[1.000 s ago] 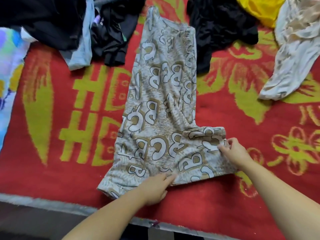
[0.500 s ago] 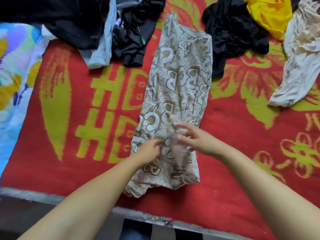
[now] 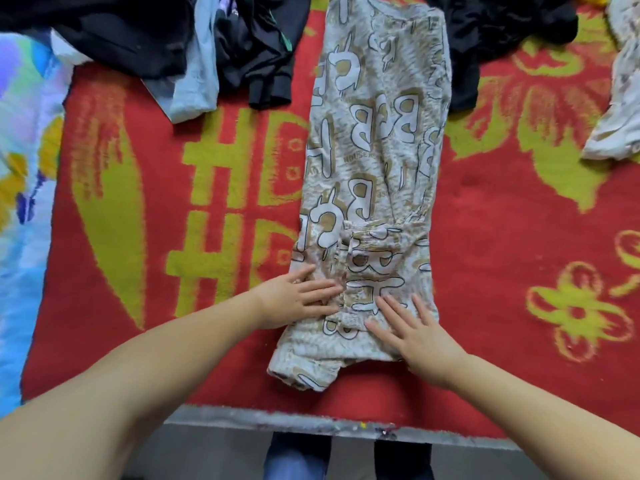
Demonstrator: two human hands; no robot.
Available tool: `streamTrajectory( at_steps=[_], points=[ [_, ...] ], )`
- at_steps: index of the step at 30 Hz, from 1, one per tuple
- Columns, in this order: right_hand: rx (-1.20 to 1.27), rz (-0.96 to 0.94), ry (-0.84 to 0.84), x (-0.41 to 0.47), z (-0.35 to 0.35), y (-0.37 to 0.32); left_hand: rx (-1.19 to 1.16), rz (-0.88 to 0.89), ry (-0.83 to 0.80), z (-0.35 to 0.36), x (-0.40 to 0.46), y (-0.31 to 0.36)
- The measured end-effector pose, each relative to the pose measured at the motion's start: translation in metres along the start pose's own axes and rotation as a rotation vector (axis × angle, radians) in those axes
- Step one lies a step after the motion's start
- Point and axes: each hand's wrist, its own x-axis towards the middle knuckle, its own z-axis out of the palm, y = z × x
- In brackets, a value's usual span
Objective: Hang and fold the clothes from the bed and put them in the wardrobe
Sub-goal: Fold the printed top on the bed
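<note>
Both hands flat, fingers straight: left hand and right hand press the near end of the beige printed garment, laid lengthwise mid-bed. To do it well I'd smooth outward to kill the bunching at the tucked-in flap, then fold end to end. Surface is a fuzzy red-and-yellow blanket; unfolded dark clothes along the far edge, wardrobe not in view.

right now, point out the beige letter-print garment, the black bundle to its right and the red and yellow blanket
beige letter-print garment [image 3: 375,161], head view, flat middle panel
black bundle [image 3: 502,32], head view, crumpled centre
red and yellow blanket [image 3: 502,237], head view, bare red patch
</note>
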Motion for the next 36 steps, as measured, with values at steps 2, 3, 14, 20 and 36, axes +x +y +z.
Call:
streamTrajectory(
  at_steps=[2,3,14,20,36],
  points=[
    [0.024,0.069,0.038,0.004,-0.006,-0.007,-0.055,0.01,0.002,0.006,0.002,-0.001],
    [0.053,0.059,0.043,0.005,-0.005,-0.008,-0.109,0.002,0.003,0.006,0.004,-0.001],
    [0.97,0.038,-0.303,-0.015,-0.094,0.051,-1.793,-0.44,-0.152,-0.061,-0.031,0.005],
    [0.912,0.581,0.212,0.017,-0.074,0.099,-1.694,-1.008,0.412,-0.048,0.002,-0.006],
    [0.153,0.25,0.168,0.029,-0.033,0.034,-0.365,-0.568,0.0,-0.029,0.039,0.024]
  ],
)
